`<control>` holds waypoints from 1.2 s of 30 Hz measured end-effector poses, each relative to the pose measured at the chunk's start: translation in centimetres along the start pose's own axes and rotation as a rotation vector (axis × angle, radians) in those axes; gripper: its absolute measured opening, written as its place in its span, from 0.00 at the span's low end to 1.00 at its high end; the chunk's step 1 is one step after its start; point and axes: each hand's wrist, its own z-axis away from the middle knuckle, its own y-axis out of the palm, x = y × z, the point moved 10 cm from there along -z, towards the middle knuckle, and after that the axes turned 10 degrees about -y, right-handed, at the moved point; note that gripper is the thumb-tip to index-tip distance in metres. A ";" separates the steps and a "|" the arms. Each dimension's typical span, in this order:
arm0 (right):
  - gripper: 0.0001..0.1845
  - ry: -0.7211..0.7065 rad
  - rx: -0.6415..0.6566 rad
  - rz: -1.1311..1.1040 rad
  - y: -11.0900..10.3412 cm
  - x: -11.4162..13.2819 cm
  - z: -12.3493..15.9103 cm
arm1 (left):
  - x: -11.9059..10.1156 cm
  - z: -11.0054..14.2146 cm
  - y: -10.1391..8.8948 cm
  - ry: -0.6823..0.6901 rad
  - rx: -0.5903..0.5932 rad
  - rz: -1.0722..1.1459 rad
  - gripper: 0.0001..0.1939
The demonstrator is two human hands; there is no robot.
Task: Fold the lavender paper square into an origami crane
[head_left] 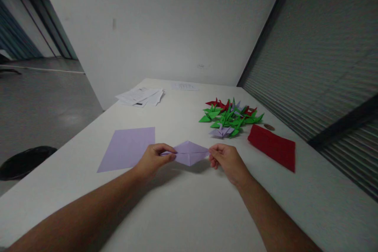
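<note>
Between my two hands a folded piece of lilac origami paper (189,153) is stretched out, diamond-shaped with a crease across its middle. It is held a little above the white table. My left hand (155,157) pinches its left point between thumb and fingers. The right point is pinched by my right hand (226,160), its other fingers curled under. Flat on the table beyond my left hand lies a lilac sheet of paper (130,145). Past my right hand sits a pile of folded paper cranes (228,116), mostly green, with some red and lilac ones.
A red stack of paper (273,145) lies at the right, with a small brown round object (269,127) behind it. Printed sheets (143,96) lie at the back left. A wall and window blinds (319,55) border the table (189,212). A black bin (25,161) stands on the floor.
</note>
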 end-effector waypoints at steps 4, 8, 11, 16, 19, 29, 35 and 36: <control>0.23 0.003 -0.050 0.035 -1.0 0.0 -0.2 | 0.5 -0.1 0.2 -0.063 0.012 -0.008 0.14; 0.22 0.022 -0.040 0.094 -1.5 -0.3 -0.3 | 0.7 -0.3 0.3 -0.103 0.018 0.019 0.19; 0.21 0.046 -0.011 0.126 -1.5 -0.5 -0.4 | 0.7 -0.3 0.7 -0.128 0.053 0.034 0.23; 0.17 0.082 0.019 0.149 -1.7 -1.2 -0.6 | 1.1 0.0 0.4 -0.206 0.050 0.023 0.27; 0.16 0.099 0.021 0.198 -2.2 -1.9 -1.0 | 1.3 0.2 0.6 -0.257 0.103 -0.059 0.25; 0.13 -0.670 -0.338 0.868 -2.9 7.6 1.7 | 2.8 0.0 1.1 -0.271 0.064 -0.056 0.22; 0.26 -0.985 0.236 1.054 8.6 7.7 5.4 | 2.9 1.0 2.8 -0.258 0.031 0.016 0.21; 0.29 -0.939 0.303 1.076 9.5 6.6 5.2 | 3.0 1.1 3.0 -0.264 0.033 0.023 0.21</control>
